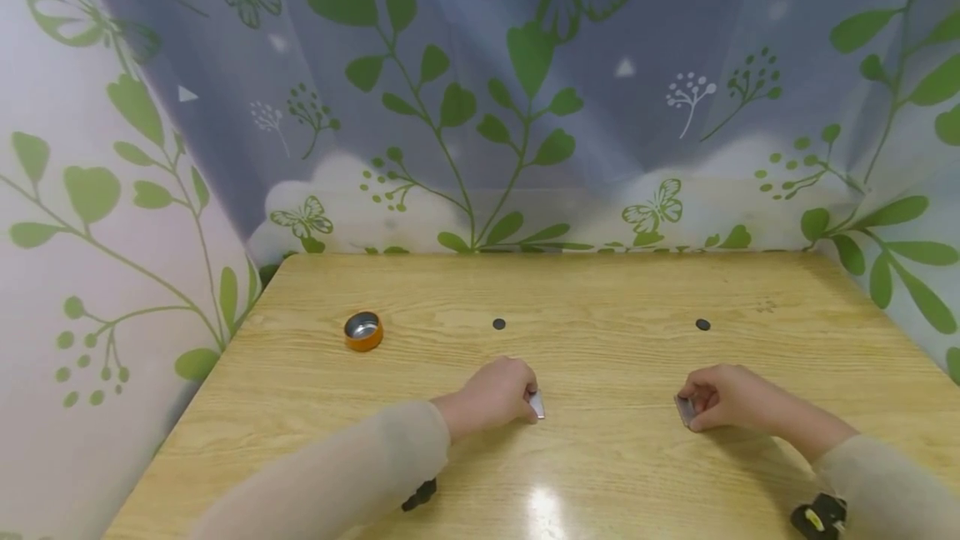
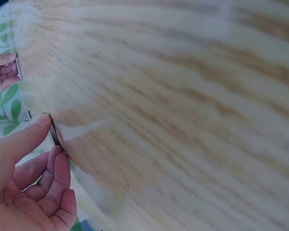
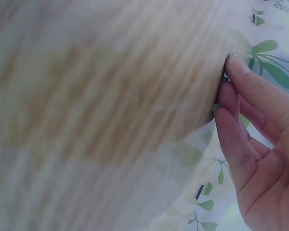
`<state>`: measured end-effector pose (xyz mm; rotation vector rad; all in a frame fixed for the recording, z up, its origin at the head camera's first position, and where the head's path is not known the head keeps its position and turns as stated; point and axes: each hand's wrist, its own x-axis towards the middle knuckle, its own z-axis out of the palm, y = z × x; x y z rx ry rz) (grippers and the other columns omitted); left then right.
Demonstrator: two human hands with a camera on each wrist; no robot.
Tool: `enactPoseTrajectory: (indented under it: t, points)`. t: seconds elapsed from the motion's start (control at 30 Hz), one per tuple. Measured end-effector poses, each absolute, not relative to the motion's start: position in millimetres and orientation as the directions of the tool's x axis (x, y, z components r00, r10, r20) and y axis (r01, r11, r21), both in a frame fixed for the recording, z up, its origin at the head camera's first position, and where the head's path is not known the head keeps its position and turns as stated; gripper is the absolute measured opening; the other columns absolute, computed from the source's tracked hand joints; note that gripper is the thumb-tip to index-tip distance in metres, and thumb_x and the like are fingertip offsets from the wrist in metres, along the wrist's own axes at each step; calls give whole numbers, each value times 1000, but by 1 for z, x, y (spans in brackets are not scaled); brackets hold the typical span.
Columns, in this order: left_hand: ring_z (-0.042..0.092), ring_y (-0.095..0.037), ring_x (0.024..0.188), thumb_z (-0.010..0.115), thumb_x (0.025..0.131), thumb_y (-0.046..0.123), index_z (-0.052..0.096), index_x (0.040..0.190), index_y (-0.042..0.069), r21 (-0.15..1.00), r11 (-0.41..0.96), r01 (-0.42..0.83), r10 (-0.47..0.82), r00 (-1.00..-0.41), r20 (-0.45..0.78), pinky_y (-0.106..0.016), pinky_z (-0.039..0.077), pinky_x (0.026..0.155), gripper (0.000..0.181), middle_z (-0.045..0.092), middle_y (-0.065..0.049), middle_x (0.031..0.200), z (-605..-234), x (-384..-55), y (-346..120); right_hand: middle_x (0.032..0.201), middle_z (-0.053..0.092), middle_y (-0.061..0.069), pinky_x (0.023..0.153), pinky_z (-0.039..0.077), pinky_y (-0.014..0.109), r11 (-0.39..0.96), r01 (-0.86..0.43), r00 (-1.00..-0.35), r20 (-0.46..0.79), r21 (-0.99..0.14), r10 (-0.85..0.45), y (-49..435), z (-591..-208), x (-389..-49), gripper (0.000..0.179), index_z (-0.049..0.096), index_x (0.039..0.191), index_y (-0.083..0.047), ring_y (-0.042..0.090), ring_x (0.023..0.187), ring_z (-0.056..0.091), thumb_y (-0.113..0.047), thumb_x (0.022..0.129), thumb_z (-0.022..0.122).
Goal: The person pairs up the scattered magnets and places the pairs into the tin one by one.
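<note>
My left hand [image 1: 495, 394] pinches a small, flat, silvery-grey piece [image 1: 537, 405] between thumb and fingertips, low over the table. In the left wrist view this thin piece [image 2: 54, 132] shows nearly edge-on, held at its two ends. To the right, my right hand [image 1: 738, 398] grips a similar small flat grey piece [image 1: 684, 412] by its edges. Seen from the right wrist, only a dark thin edge of that piece [image 3: 225, 75] shows, partly hidden by the fingers. What kind of thing the two pieces are, I cannot tell.
Beyond the left hand lies a small black disc [image 1: 498, 324], and another black disc [image 1: 702, 325] lies beyond the right hand. An orange bowl [image 1: 363, 341] with a shiny metal inside stands at the left of the wooden table [image 1: 600, 290]. A leaf-patterned curtain [image 1: 450, 148] hangs behind.
</note>
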<state>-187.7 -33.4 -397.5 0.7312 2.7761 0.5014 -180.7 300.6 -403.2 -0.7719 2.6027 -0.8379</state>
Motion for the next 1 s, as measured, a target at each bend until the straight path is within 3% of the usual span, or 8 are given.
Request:
enactPoseTrajectory:
  t: [1.0]
  points:
    - [47,-7,64,82,72,21,70,86,7,368,821,437,515,-845,-146,-18,42,60,23,57,7,71,-396,-184,-4,75,57,-6,61,47,24,682,-375,-809,-138,-628,-571,284,-404,-186,27,64,93,-3,3,67,51,-13,73,79]
